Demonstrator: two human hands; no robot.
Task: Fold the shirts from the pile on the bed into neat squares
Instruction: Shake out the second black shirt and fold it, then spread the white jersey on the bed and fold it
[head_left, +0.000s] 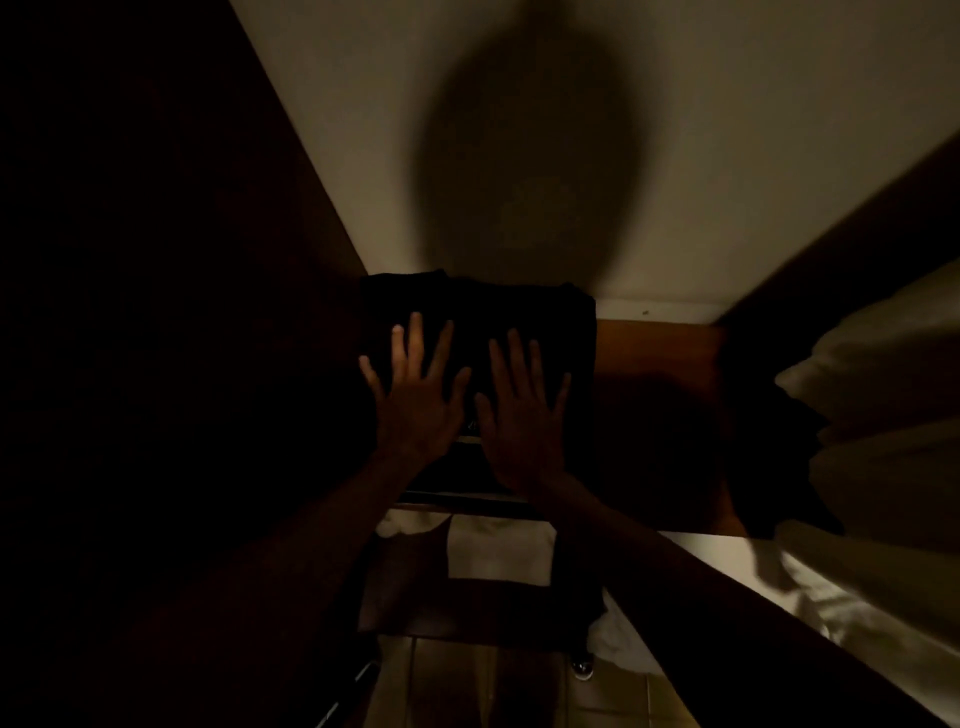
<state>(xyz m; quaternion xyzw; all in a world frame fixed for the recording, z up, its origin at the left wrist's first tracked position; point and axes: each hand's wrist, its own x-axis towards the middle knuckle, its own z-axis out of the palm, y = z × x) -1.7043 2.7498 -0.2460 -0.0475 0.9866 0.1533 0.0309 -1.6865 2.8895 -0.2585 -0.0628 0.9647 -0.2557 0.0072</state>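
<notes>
Both grips are spread flat, with straight fingers, and nothing is grasped: the left hand and the right hand are pressed side by side on a dark folded shirt. The shirt is laid on a wooden counter, against the pale wall. White bedding is seen right of the shirt.
</notes>
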